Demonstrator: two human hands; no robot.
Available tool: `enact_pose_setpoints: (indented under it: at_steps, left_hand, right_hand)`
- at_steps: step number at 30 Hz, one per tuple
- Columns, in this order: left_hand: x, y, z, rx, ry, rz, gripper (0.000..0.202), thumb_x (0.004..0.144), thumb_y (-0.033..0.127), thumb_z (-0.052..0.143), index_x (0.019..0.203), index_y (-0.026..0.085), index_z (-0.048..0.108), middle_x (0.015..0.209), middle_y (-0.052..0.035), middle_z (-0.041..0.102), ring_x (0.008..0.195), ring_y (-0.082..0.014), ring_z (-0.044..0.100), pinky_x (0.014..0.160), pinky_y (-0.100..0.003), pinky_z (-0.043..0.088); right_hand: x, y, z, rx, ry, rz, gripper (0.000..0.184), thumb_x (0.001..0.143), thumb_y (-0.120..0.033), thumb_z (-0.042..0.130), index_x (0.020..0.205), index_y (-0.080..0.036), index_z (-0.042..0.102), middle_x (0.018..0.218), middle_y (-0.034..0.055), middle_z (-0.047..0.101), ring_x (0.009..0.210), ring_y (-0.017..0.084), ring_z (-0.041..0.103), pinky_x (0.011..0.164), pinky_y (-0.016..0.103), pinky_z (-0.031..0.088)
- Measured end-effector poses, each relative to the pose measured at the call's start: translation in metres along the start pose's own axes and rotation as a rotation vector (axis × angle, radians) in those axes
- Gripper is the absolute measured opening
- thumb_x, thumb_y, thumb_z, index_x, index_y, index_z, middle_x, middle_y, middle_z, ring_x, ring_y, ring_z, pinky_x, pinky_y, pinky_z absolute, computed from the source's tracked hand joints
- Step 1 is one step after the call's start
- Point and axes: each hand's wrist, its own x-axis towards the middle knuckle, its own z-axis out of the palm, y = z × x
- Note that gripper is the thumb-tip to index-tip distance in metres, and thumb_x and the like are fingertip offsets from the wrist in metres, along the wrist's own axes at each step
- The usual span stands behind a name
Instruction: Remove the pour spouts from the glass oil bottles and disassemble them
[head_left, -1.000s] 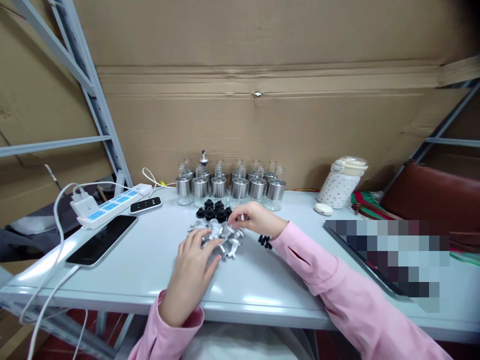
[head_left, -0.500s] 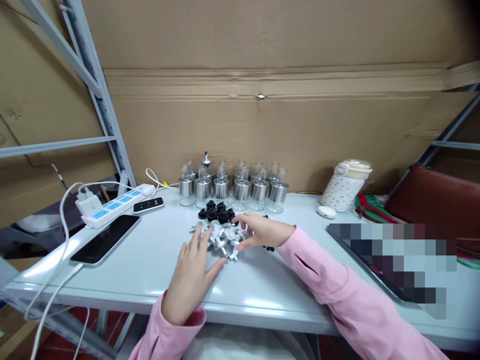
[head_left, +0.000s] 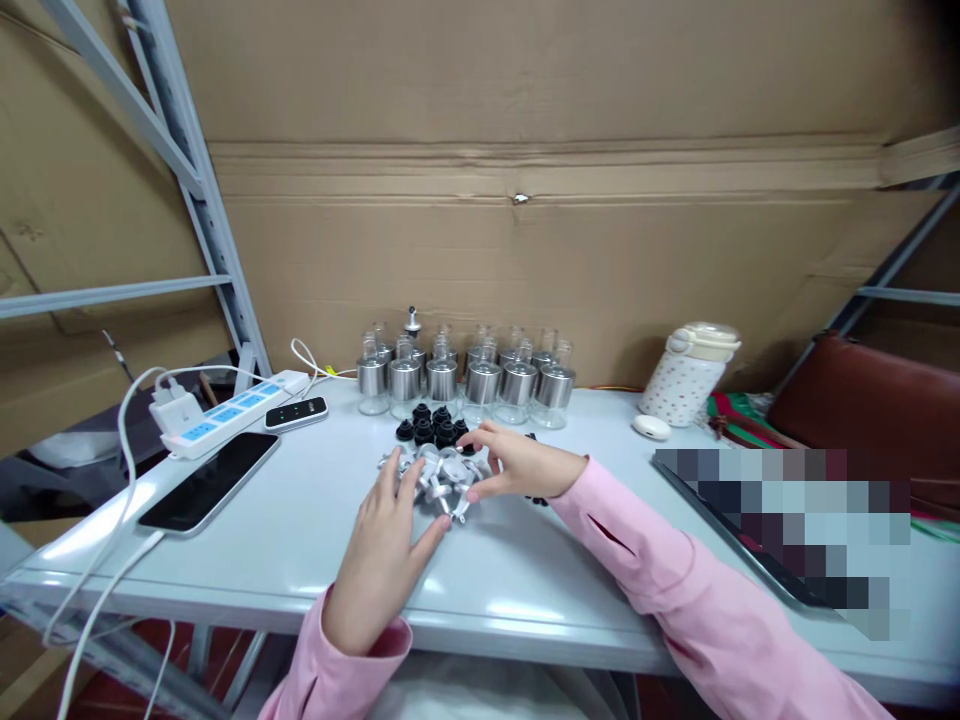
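Note:
A pile of small silver metal spout pieces (head_left: pixel 441 478) lies on the white table in front of me. My left hand (head_left: pixel 386 550) rests at the pile's left side, fingers spread and thumb pointing right. At the right edge of the same pile, my right hand (head_left: pixel 521 462) curves its parted fingers around the pieces, with nothing visibly gripped. Just behind the pile sit several black stoppers (head_left: pixel 424 430). Further back stand rows of glass bottles with steel sleeves (head_left: pixel 484 382). One bottle at the rear carries a silver-and-black pourer top (head_left: pixel 412 322).
At left lie a phone (head_left: pixel 214 482), a small device (head_left: pixel 296 413) and a power strip (head_left: pixel 232 410) with white cables. To the right are a dotted flask (head_left: pixel 688 375), a round white case (head_left: pixel 651 428), a blurred-out tablet and a brown bag (head_left: pixel 870 400). Cardboard (head_left: pixel 555 260) walls the back.
My right hand has moved slightly left, and pieces at the pile's right side have shifted left with it. My left hand stays nearly still.

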Motion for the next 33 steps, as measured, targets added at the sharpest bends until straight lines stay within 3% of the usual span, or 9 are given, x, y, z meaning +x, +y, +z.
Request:
enact_pose_setpoints:
  at_steps: [3, 6, 10, 13, 15, 19, 22, 29, 33]
  left_hand:
    - [0.000, 0.004, -0.003, 0.029, 0.045, 0.007, 0.052, 0.085, 0.039, 0.046, 0.132, 0.025, 0.030, 0.145, -0.0107, 0.016, 0.130, -0.0318, 0.025, 0.100, -0.051, 0.034]
    - [0.001, 0.011, -0.008, 0.013, 0.117, 0.024, 0.046, 0.086, 0.036, 0.045, 0.129, 0.023, 0.033, 0.144, -0.0110, 0.017, 0.131, -0.0306, 0.025, 0.100, -0.050, 0.034]
    - [0.001, 0.022, -0.014, -0.070, 0.208, 0.164, 0.034, 0.088, 0.028, 0.043, 0.122, 0.023, 0.040, 0.140, -0.0103, 0.024, 0.130, -0.0264, 0.026, 0.102, -0.047, 0.034]
    - [0.000, 0.026, -0.017, -0.124, 0.216, 0.275, 0.031, 0.087, 0.023, 0.044, 0.118, 0.024, 0.043, 0.138, -0.0095, 0.026, 0.131, -0.0256, 0.024, 0.103, -0.047, 0.033]
    - [0.000, 0.026, -0.019, -0.152, 0.227, 0.304, 0.030, 0.087, 0.020, 0.045, 0.117, 0.023, 0.044, 0.137, -0.0100, 0.028, 0.131, -0.0259, 0.024, 0.103, -0.047, 0.033]
    - [-0.002, 0.025, -0.021, -0.204, 0.216, 0.402, 0.027, 0.085, 0.017, 0.046, 0.112, 0.020, 0.047, 0.133, -0.0116, 0.033, 0.129, -0.0264, 0.027, 0.102, -0.048, 0.033]
    - [-0.003, 0.024, -0.023, -0.257, 0.218, 0.496, 0.025, 0.084, 0.015, 0.046, 0.109, 0.019, 0.050, 0.129, -0.0124, 0.037, 0.125, -0.0256, 0.033, 0.099, -0.046, 0.036]
    - [-0.003, 0.026, -0.023, -0.290, 0.245, 0.508, 0.024, 0.084, 0.013, 0.046, 0.106, 0.018, 0.052, 0.126, -0.0123, 0.040, 0.120, -0.0237, 0.038, 0.097, -0.042, 0.039]
    - [-0.004, 0.026, -0.023, -0.313, 0.258, 0.520, 0.023, 0.084, 0.013, 0.046, 0.105, 0.018, 0.052, 0.125, -0.0118, 0.040, 0.120, -0.0236, 0.038, 0.097, -0.043, 0.038]
  right_hand:
    - [-0.002, -0.005, -0.015, 0.017, 0.087, -0.044, 0.057, 0.068, -0.045, 0.065, 0.115, -0.015, 0.049, 0.102, 0.0089, 0.047, 0.070, 0.011, 0.052, 0.072, 0.030, 0.048]
    - [0.013, -0.013, -0.039, -0.082, 0.272, -0.069, 0.044, 0.074, -0.039, 0.061, 0.108, -0.014, 0.053, 0.098, 0.0081, 0.052, 0.074, 0.013, 0.053, 0.072, 0.029, 0.046]
    - [0.064, -0.024, -0.080, -0.269, 0.437, -0.056, 0.030, 0.079, -0.021, 0.054, 0.108, -0.013, 0.053, 0.085, 0.0055, 0.062, 0.076, 0.015, 0.056, 0.074, 0.029, 0.043]
    - [0.113, -0.027, -0.105, -0.434, 0.485, 0.017, 0.038, 0.081, -0.018, 0.050, 0.118, -0.016, 0.048, 0.097, 0.0096, 0.064, 0.087, 0.019, 0.059, 0.079, 0.033, 0.042]
    - [0.143, -0.027, -0.114, -0.493, 0.444, 0.099, 0.040, 0.083, -0.025, 0.047, 0.122, -0.018, 0.046, 0.113, 0.0124, 0.059, 0.098, 0.023, 0.057, 0.082, 0.036, 0.042]
    - [0.188, -0.024, -0.116, -0.505, 0.357, 0.212, 0.039, 0.082, -0.039, 0.048, 0.115, -0.018, 0.055, 0.119, 0.0131, 0.056, 0.106, 0.028, 0.054, 0.084, 0.038, 0.043]
    - [0.208, -0.021, -0.107, -0.509, 0.327, 0.217, 0.036, 0.078, -0.038, 0.055, 0.106, -0.017, 0.060, 0.114, 0.0139, 0.059, 0.102, 0.027, 0.057, 0.081, 0.036, 0.045]
    - [0.221, -0.014, -0.089, -0.507, 0.311, 0.196, 0.036, 0.071, -0.029, 0.065, 0.103, -0.015, 0.058, 0.109, 0.0167, 0.059, 0.099, 0.027, 0.058, 0.078, 0.033, 0.047]
    - [0.219, -0.016, -0.096, -0.478, 0.331, 0.152, 0.035, 0.067, -0.022, 0.068, 0.099, -0.017, 0.056, 0.105, 0.0127, 0.061, 0.094, 0.024, 0.060, 0.076, 0.031, 0.047]
